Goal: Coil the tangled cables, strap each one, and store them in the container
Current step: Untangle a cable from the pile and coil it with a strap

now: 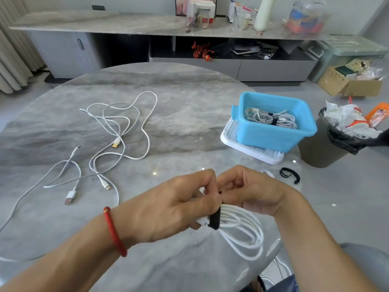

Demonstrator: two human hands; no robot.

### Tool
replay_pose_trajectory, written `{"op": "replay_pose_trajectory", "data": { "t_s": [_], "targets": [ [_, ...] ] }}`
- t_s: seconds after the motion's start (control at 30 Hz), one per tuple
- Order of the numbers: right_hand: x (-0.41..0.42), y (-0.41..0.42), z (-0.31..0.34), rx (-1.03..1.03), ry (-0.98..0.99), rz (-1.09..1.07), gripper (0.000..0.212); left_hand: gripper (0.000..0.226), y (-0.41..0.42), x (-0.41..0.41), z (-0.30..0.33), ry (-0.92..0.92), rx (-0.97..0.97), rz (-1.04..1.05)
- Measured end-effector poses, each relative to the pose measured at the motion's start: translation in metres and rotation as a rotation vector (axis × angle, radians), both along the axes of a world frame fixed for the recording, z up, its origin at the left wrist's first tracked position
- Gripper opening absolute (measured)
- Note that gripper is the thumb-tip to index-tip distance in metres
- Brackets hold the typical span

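Observation:
Near the table's front edge both hands hold a coiled white cable (242, 232) with a black strap (215, 219) wrapped round its bundle. My left hand (179, 205) grips the coil at the strap, and my right hand (252, 192) pinches the strap's upper end. Several loose white cables (117, 127) lie tangled on the left of the table, plugs showing. The blue container (273, 133) stands at the right on its white lid (242, 144), and a strapped coil (271, 119) lies in it. A spare black strap (289, 174) lies in front of the container.
The grey marble table (179, 114) is round. A dark waste bin (328, 144) full of paper stands just off its right edge. A long cabinet with clutter runs along the back wall, and boxes sit on the floor at the far right.

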State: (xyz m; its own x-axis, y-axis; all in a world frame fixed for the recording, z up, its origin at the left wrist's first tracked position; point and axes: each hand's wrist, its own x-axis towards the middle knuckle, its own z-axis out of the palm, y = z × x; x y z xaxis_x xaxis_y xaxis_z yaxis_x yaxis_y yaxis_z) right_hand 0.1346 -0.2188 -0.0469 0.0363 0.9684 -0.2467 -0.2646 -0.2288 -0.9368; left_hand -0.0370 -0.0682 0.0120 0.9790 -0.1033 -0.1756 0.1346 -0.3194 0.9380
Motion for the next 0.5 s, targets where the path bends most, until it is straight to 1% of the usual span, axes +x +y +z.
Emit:
{"op": "replay_pose_trajectory", "data": {
  "t_s": [0.1, 0.17, 0.27, 0.37, 0.43, 0.5],
  "targets": [
    [0.002, 0.006, -0.005, -0.069, -0.213, -0.008, 0.029, 0.016, 0.0, 0.001, -0.014, 0.03, 0.152, -0.007],
    [0.004, 0.008, -0.002, -0.096, -0.35, -0.086, 0.02, 0.014, 0.001, 0.004, -0.027, 0.059, 0.253, 0.016],
    [0.001, 0.01, 0.01, -0.139, -0.537, -0.25, 0.012, 0.015, 0.005, 0.008, -0.042, 0.045, 0.363, 0.107],
    [-0.013, 0.012, 0.018, -0.173, -0.74, -0.367, 0.009, 0.016, 0.006, 0.014, -0.054, 0.086, 0.336, 0.207],
    [-0.023, 0.013, 0.018, -0.188, -0.876, -0.46, 0.008, 0.015, 0.006, 0.019, -0.061, 0.112, 0.317, 0.237],
    [-0.032, 0.012, 0.017, -0.191, -0.99, -0.563, 0.009, 0.015, 0.003, 0.023, -0.066, 0.118, 0.259, 0.288]
  ]
}}
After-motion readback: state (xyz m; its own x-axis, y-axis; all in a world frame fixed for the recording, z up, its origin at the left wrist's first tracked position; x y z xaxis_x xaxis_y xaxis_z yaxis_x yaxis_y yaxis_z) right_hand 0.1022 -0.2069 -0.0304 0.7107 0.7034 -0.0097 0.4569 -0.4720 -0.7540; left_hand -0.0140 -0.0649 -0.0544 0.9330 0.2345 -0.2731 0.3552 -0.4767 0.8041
